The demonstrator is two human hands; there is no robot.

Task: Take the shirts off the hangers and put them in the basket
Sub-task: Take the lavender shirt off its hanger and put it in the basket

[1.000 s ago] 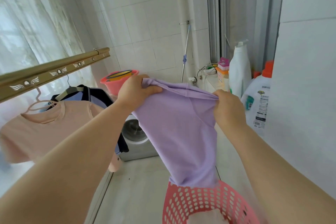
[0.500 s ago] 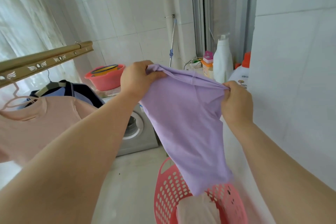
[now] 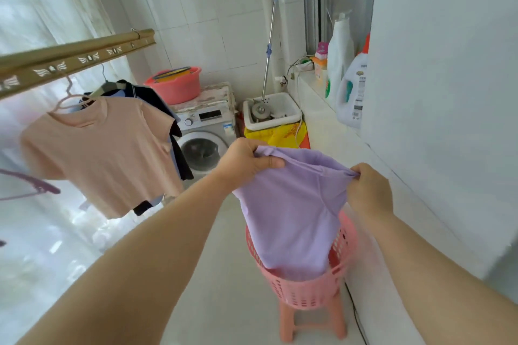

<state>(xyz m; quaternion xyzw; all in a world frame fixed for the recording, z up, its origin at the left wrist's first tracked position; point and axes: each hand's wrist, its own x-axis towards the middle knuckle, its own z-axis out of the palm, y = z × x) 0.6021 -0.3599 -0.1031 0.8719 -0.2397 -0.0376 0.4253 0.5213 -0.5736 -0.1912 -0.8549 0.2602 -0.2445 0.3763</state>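
A lilac shirt hangs between my two hands, its lower end inside the pink perforated basket. My left hand grips the shirt's upper left edge, thumb on top. My right hand pinches the upper right edge. The basket stands on a pink stool. On the gold drying rail a peach shirt hangs on a pink hanger, with a dark shirt behind it. An empty purple hanger shows at the left.
A washing machine stands ahead with a pink basin on top. A white sink with a mop pole sits beside it. Detergent bottles line the white ledge at the right. A curtained window fills the left side.
Both hands have lowered the lilac shirt, and its lower end now lies inside the basket. My view has tilted down, showing the stool and more of the floor.
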